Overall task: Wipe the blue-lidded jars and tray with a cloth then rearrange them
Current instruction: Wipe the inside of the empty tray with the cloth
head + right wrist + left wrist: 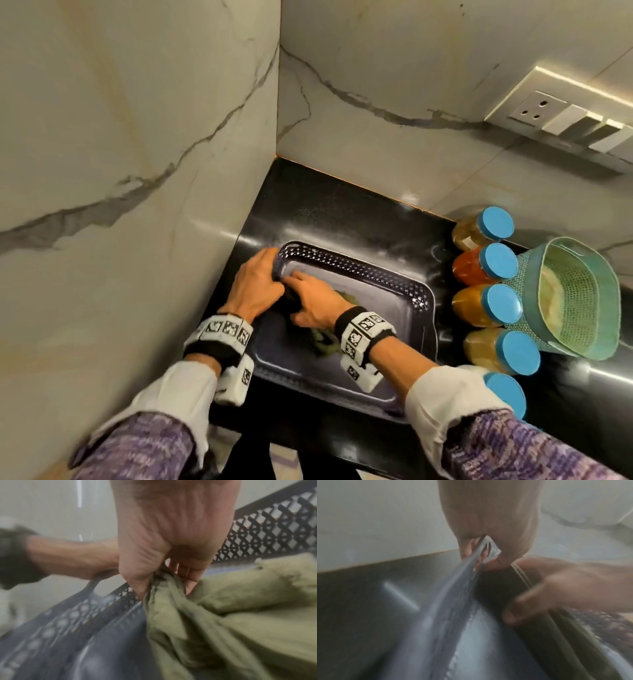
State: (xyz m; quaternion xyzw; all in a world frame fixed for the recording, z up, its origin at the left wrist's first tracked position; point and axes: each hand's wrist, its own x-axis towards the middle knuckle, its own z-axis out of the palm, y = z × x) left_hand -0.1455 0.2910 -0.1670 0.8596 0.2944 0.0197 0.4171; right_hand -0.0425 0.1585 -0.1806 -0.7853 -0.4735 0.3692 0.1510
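Purple-sleeved arms reach into the tray (404, 310) on the black counter (325, 205): left hand (255, 286) grips its rim, right hand (313, 305) bunches the green cloth (223, 615). Five blue-lidded jars (501, 305) wait beside it; rearranging remains.

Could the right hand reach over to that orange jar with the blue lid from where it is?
Probably yes. The orange jar stands in the open on the counter beside the tray, with nothing between it and the right hand. That hand grips the cloth, though, so it would have to let go of that first.
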